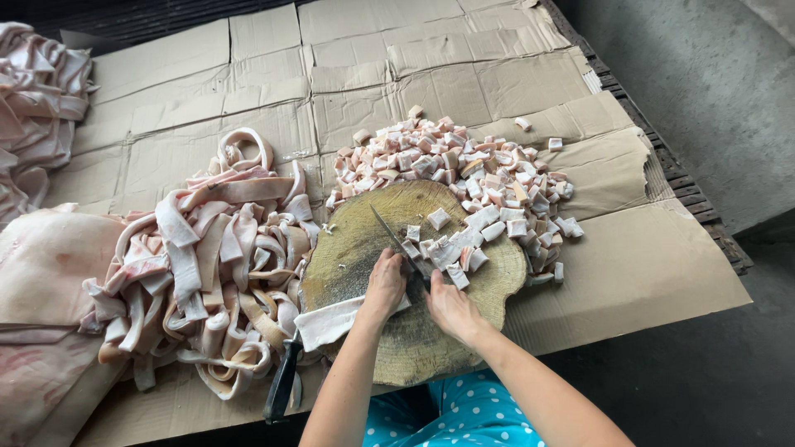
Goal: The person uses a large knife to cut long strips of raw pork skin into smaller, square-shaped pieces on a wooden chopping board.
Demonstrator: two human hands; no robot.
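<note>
My left hand (386,284) presses down on a long pale strip of fatty meat (330,322) lying across the round wooden chopping block (364,240). My right hand (451,308) is closed on the handle of a cleaver (396,236). Its blade points away from me over the block, just right of my left hand's fingers. Cut cubes of meat (451,248) lie on the block right beside the blade. A bigger heap of cubes (464,165) spreads past the block's far right edge.
A pile of long uncut strips (211,265) lies left of the block, with large slabs (41,281) beyond it. A second, black-handled knife (281,385) rests at the block's near left. Flattened cardboard (431,66) covers the table. A concrete floor (712,83) lies to the right.
</note>
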